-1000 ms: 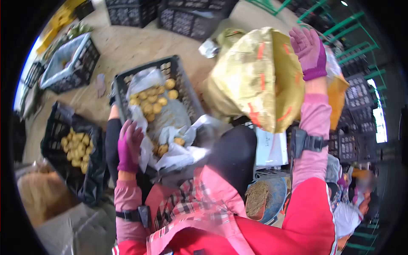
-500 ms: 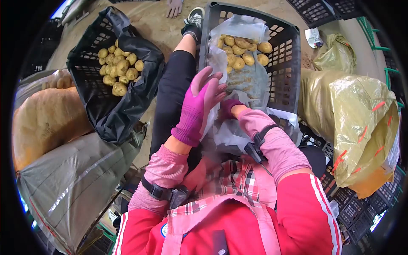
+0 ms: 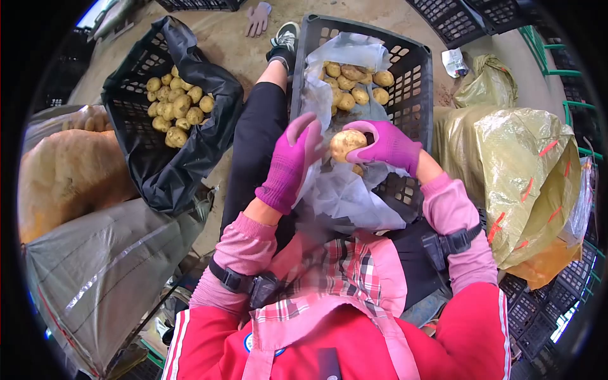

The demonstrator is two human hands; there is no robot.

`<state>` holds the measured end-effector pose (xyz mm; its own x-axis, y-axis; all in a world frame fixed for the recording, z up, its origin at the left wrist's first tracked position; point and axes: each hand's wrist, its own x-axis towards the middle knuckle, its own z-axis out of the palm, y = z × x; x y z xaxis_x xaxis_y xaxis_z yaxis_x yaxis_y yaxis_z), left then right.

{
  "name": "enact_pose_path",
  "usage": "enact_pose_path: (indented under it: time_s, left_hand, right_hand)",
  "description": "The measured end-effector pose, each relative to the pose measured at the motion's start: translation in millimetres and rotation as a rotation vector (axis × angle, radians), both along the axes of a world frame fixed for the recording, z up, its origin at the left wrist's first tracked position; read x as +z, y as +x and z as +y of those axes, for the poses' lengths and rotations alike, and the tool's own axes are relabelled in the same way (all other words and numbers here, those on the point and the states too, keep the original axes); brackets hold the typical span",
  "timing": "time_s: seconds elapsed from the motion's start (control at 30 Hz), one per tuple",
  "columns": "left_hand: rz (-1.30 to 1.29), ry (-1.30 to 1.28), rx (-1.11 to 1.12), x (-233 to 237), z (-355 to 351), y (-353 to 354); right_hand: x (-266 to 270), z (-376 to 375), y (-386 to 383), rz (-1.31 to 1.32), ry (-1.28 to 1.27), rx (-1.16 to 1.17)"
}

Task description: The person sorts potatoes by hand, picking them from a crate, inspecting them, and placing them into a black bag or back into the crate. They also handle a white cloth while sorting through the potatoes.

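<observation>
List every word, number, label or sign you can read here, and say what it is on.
No text can be read.
Blue badge on the red jacket: mostly covered, unreadable.
Orange marks on the yellow sack: blurred strokes, unreadable.
White wrapper on the ground: too small.
The potato in the right hand, and the left hand glove: no print.

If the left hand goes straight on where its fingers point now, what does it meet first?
Probably the white plastic liner of the grey crate, just before the heaped potatoes. The left hand would pass beside the potato in the right hand; depth is unclear.
</observation>
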<state>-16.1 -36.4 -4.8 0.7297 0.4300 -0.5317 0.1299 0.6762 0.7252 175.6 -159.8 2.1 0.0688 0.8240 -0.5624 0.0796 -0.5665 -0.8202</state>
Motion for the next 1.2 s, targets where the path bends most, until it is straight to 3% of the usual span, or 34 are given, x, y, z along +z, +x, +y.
enact_pose_path:
  time_s: [0.07,0.17,0.2,0.27,0.3,0.37,0.43,0.53,0.67,0.7,0.73,0.77,0.83,0.87,0.97,1.07,1.1,1.2]
  left_hand:
    - [0.06,-0.36,-0.174,8.6,0.2,1.3]
    - [-0.238,-0.352,-0.23,14.4,0.1,-8.4]
    - [-0.233,-0.276,-0.194,15.6,1.0,-9.6]
    - [-0.226,-0.137,-0.121,17.7,0.0,-6.8]
    - [-0.225,-0.069,-0.082,16.9,0.5,-5.4]
    - [-0.157,0.402,-0.164,5.7,3.1,-6.1]
    - [-0.118,0.557,-0.173,-3.6,7.6,-5.0]
    - [-0.139,0.326,-0.081,-3.3,9.8,3.8]
    - [-0.241,-0.172,0.043,7.6,11.0,9.0]
    - [-0.272,-0.351,0.075,9.2,10.0,7.1]
    - [-0.28,0.113,0.033,3.4,7.3,3.3]
    - [-0.288,0.578,-0.011,-8.7,4.6,0.0]
    - [-0.264,0.82,-0.094,-20.3,0.5,-2.8]
    - [-0.232,0.603,-0.134,-21.6,1.3,-2.2]
    - [-0.179,0.579,-0.352,-1.8,5.1,-2.9]
    - [-0.243,1.05,-0.622,-0.2,6.2,-4.4]
    - [-0.236,0.827,-0.611,-1.2,2.6,-5.6]
    - [-0.112,0.174,-0.541,17.9,-8.8,-3.1]
  right_hand:
    - [18.9,-7.5,-8.8,0.003,0.313,-0.097]
    - [6.9,-9.2,5.1,0.245,0.27,-0.319]
    - [-31.2,-10.0,18.4,0.104,0.171,-0.336]
    - [-99.4,-14.8,34.1,-0.473,-0.096,0.013]
    - [-149.8,-22.3,36.8,-0.62,-0.22,0.252]
    - [-199.9,-35.5,23.6,-0.618,-0.53,0.519]
    - [-218.4,-39.3,0.0,-0.684,-0.523,0.636]
    - [-174.0,-19.9,-19.6,-0.574,-0.437,0.505]
    - [-118.0,6.6,-8.4,-0.528,-0.287,0.57]
    - [-154.3,-6.6,2.2,-0.536,-0.375,0.596]
    - [-192.4,-20.4,13.3,-0.544,-0.463,0.626]
    - [-172.3,-15.6,25.1,-0.566,-0.465,0.673]
    - [-98.5,-10.2,41.9,-0.609,-0.372,0.555]
    - [-71.3,-14.3,48.1,-0.584,-0.281,0.453]
    - [-2.7,-30.4,49.2,-0.37,-0.068,0.158]
    - [45.6,-45.3,21.9,-0.133,0.12,-0.104]
    - [52.2,-48.4,10.6,-0.057,0.183,-0.184]
    - [54.0,-49.4,-16.2,-0.288,0.357,-0.216]
